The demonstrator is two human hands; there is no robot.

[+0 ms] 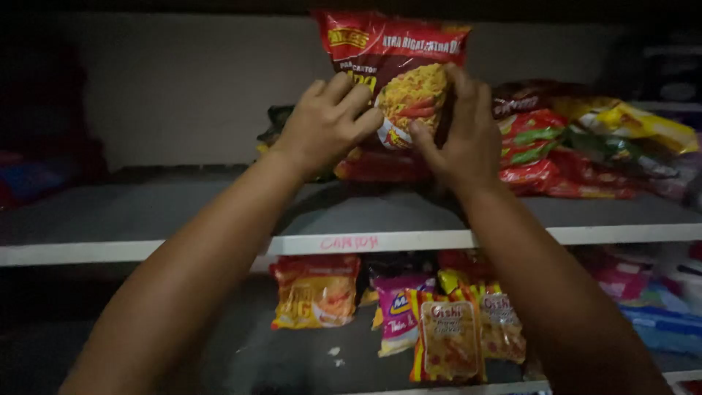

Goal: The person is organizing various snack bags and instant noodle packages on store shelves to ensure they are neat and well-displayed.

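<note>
Both hands up on one red noodle packet (395, 69), held upright above the upper shelf (219, 245). Left hand (325, 124) grips its left edge, fingers curled over the front, thumb behind (can't see it). Right hand (461, 132) clamps the right edge, fingers on the side, thumb pressed on the front near the lower part. The packet is a flat rectangular pouch, red with a yellow label patch at top left, a white-lettered band across the top and a picture of yellow noodles with red chilli in the middle, right between the two hands.

Just under the hands, a stack of red packets (380, 167) lies flat on the shelf board. Right of the right hand, a heap of red and green packets (541, 150), with a yellow packet (636, 121) on top further right. Behind the left hand, a dark green packet (276, 121), mostly hidden.

The shelf's white front edge carries red handwriting (349, 242) below the hands (not copied). On the lower shelf, below the forearms: an orange snack bag (316, 291) under the left arm, a pink bag (398, 314) in the middle, two red-yellow striped bags (450, 333) standing side by side nearer the right arm. Blue packets (658, 325) far right, dim.
</note>
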